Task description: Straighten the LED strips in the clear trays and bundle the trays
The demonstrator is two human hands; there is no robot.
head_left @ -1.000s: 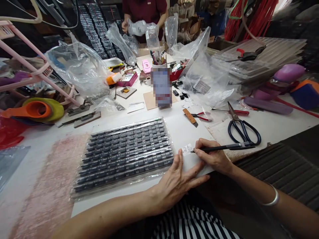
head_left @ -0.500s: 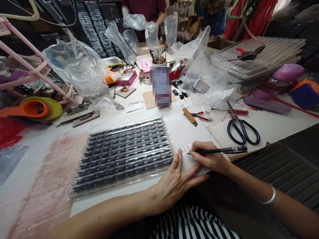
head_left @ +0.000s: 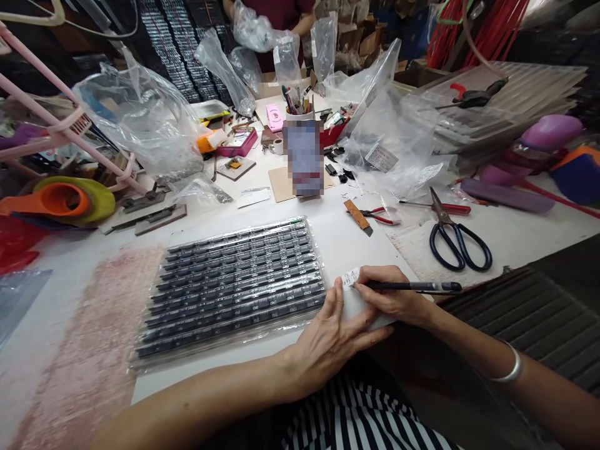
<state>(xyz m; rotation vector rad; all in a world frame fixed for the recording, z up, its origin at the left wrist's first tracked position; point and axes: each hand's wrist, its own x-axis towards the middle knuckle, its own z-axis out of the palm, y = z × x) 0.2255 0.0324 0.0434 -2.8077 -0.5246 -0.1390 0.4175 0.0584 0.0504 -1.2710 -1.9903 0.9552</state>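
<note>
One orange plastic piece with a round opening (head_left: 47, 204) sits at the left edge of the frame. Left of the centre, a flat, clear plastic-wrapped pack of dark strips in slanting rows (head_left: 234, 284) rests over a large white sheet (head_left: 375, 250) on the cluttered white desk (head_left: 520, 240). At upper centre, behind the clutter, is a co-worker in a maroon top (head_left: 276, 9).

Just right of the pack's lower corner, the left hand (head_left: 323, 353) rests on the sheet, its grip spread, holding nothing between the fingers, with a raised fingertip beside the label. This small white paper label with dark handwriting (head_left: 349, 277) lies right of centre, between the left fingertips and the right hand (head_left: 396, 297). Above it in the frame are a utility knife with an orange-brown handle (head_left: 357, 215) and red-handled pliers (head_left: 385, 219), both apart from the hands.

The right hand's grip pinches a slim black pen (head_left: 417, 286) close to its tip. The pen's long axis runs nearly level across the frame, tip left at the label's lower right part, rear end right. The label is immediately left of that grip, and both hands are near it. Farther right, dark-handled metal scissors (head_left: 444, 217) lie well apart from the pen.
</note>
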